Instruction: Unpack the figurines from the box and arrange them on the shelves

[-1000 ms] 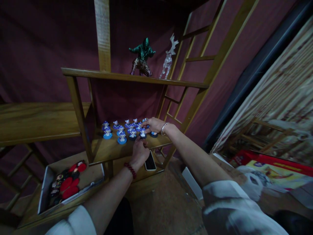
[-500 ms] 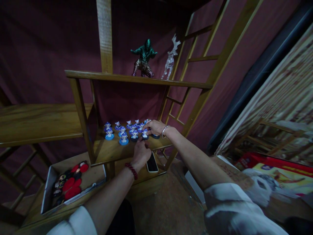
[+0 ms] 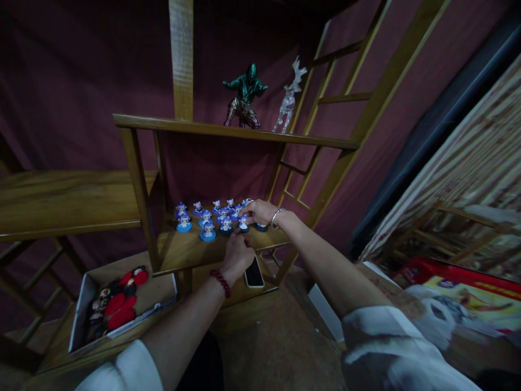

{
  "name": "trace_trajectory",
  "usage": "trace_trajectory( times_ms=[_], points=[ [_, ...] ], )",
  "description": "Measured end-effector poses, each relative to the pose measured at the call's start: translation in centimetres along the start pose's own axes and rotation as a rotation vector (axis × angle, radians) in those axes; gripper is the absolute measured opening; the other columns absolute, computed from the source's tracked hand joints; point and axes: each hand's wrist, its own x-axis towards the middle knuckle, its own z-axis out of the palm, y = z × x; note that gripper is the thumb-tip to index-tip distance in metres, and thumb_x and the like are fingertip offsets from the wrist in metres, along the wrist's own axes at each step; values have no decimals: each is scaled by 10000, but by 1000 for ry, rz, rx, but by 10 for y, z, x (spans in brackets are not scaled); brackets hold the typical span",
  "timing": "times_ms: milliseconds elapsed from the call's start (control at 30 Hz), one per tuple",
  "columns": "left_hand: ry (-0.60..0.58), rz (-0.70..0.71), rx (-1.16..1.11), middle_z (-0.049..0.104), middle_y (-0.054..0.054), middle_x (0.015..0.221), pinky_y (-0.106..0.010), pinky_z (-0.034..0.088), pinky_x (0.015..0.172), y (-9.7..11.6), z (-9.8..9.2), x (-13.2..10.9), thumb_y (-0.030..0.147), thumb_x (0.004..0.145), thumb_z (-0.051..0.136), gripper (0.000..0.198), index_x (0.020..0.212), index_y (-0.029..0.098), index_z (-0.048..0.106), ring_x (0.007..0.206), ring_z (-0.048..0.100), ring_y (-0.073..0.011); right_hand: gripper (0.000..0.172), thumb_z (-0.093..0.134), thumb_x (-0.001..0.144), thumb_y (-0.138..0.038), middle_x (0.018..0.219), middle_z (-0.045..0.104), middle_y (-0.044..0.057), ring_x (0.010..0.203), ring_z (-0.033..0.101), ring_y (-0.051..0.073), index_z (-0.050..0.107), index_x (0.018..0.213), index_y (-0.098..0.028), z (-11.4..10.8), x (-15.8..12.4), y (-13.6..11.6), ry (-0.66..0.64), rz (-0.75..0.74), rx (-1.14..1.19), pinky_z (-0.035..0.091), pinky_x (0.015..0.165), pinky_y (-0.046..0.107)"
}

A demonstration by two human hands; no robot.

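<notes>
Rows of small purple-haired figurines on round blue or dark bases stand on a wooden shelf [image 3: 183, 251]. My right hand [image 3: 262, 212] reaches in from the right, its fingers closed around the top of a figurine [image 3: 243, 222] on a dark base. Just in front, my left hand [image 3: 238, 255] is curled, with fingertips at that figurine's base; what they grip, if anything, is hidden. Left of them stand a dark-based figurine [image 3: 226, 227] and a blue-based figurine [image 3: 208, 231]. Another dark base [image 3: 262, 227] shows beneath my right wrist.
A phone [image 3: 254, 273] lies on the lower ledge. To the left, an open box [image 3: 157, 282] holds red and black figures. The upper shelf [image 3: 236, 131] bears a green-topped crouching statue [image 3: 244, 98] and a clear deer [image 3: 287, 103]. Slanted lattice [image 3: 345, 98] bounds the right side.
The whole view has shifted slightly, with the shelf a little further right. Both hands stay at the same figurine, with barely any movement of their own.
</notes>
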Motion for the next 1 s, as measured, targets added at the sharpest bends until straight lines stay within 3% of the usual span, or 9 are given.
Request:
trace_trajectory(
  times_ms=[1000],
  points=[
    [52, 36, 22, 506, -135, 1154, -241, 357, 889, 0, 0, -3, 6, 584, 503, 219, 749, 110, 602, 1037, 495, -194, 332, 638, 638, -243, 853, 645, -24, 736, 564, 115, 634, 970, -257, 1, 1, 3, -46, 42, 115, 403, 657, 173]
  ],
)
